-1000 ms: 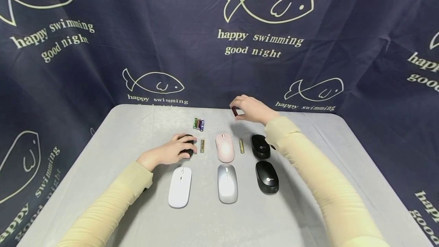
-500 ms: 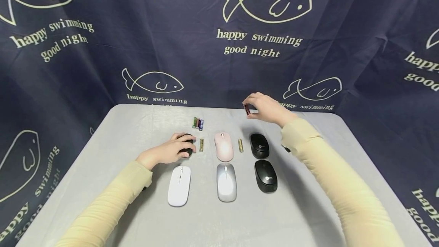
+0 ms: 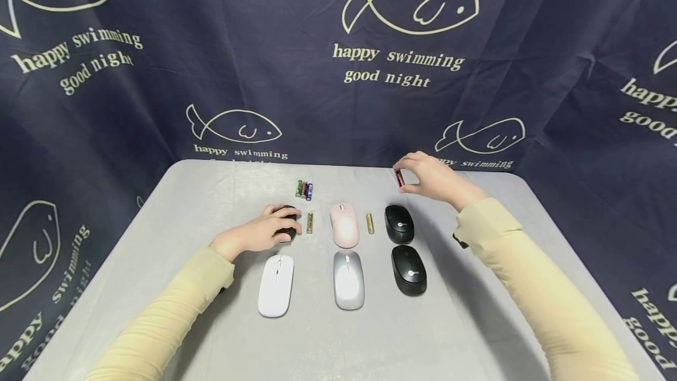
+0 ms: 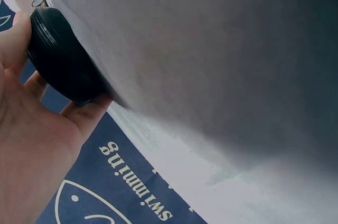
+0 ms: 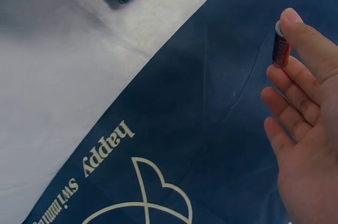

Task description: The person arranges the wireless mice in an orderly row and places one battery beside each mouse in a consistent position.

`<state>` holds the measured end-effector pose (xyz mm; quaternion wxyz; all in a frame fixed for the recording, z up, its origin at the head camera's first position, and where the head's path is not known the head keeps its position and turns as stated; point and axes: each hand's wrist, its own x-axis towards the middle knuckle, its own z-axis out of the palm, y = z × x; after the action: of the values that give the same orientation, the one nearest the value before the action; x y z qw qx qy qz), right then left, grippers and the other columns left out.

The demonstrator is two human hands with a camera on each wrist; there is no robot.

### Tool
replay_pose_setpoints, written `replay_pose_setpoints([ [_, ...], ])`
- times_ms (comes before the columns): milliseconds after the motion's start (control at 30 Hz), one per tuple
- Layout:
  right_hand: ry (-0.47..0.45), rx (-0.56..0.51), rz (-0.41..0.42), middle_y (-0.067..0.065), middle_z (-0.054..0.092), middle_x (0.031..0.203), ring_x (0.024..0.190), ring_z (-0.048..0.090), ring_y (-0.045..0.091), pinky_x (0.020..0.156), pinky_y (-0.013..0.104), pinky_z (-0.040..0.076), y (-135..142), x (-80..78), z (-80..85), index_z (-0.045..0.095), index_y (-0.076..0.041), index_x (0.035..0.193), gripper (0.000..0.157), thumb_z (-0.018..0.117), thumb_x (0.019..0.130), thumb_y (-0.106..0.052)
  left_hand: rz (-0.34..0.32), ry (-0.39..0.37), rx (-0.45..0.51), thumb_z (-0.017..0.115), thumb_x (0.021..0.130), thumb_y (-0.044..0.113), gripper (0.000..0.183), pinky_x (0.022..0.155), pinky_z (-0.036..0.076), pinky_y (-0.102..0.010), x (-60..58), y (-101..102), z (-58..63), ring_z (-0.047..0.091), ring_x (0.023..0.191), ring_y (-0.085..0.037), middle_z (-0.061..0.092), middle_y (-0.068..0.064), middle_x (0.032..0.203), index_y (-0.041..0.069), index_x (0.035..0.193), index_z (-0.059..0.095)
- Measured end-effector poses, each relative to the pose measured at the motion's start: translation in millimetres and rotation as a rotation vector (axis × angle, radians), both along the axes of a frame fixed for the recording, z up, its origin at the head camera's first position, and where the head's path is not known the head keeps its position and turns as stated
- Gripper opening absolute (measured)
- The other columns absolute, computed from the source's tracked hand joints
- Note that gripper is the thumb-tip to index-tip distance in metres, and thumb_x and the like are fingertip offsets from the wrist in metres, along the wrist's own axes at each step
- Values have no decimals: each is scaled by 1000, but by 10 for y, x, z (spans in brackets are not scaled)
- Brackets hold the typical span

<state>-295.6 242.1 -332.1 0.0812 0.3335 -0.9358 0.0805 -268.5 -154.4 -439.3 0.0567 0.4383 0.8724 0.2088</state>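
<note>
My left hand (image 3: 259, 231) grips a black computer mouse (image 3: 288, 223) at the left of the back row, partly hidden under the fingers. In the left wrist view, thumb and fingers lie round the sides of that mouse (image 4: 63, 57). Between thumb and fingertips of my right hand (image 3: 436, 178), a small red battery (image 3: 399, 178) is pinched by its ends near the table's back edge. The right wrist view shows the battery (image 5: 281, 48) with dark lettering on its side; the other fingers are spread loosely.
Green, red and blue batteries (image 3: 304, 190) lie together at the back. Gold batteries (image 3: 309, 223) flank the pink mouse (image 3: 344, 226). Black mice (image 3: 399, 224) stand on the right; a white mouse (image 3: 276, 286) and a silver mouse (image 3: 349, 281) are in front. A dark fish-print curtain hangs behind.
My right hand has moved to the right along the back edge, carrying the red battery, and has dipped slightly in the last half second. The left hand stays on the black mouse.
</note>
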Motion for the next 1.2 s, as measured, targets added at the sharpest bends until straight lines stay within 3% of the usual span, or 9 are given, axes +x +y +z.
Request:
replay_pose_setpoints([
  [233,17,-16,16,16,63,110,108,55,34,103,50,37,146,100,-102,63,3,110,47,80,73,-20,-1,11,2,61,90,13,20,110,18,-59,-3,-8,-14,28,132,-51,45,-20,139,12,110,62],
  [433,7,-24,-5,16,63,111,107,55,33,94,47,44,276,189,-201,63,3,111,46,79,74,-20,1,4,1,61,90,13,20,110,18,-59,0,-12,-13,27,133,-50,44,-19,140,12,110,62],
  [1200,-62,-92,-67,20,64,109,109,55,39,98,52,41,556,330,-692,63,5,109,47,82,70,-16,8,21,-8,60,91,15,19,109,21,-59,-17,-6,-42,28,132,-50,45,-17,140,15,110,62],
])
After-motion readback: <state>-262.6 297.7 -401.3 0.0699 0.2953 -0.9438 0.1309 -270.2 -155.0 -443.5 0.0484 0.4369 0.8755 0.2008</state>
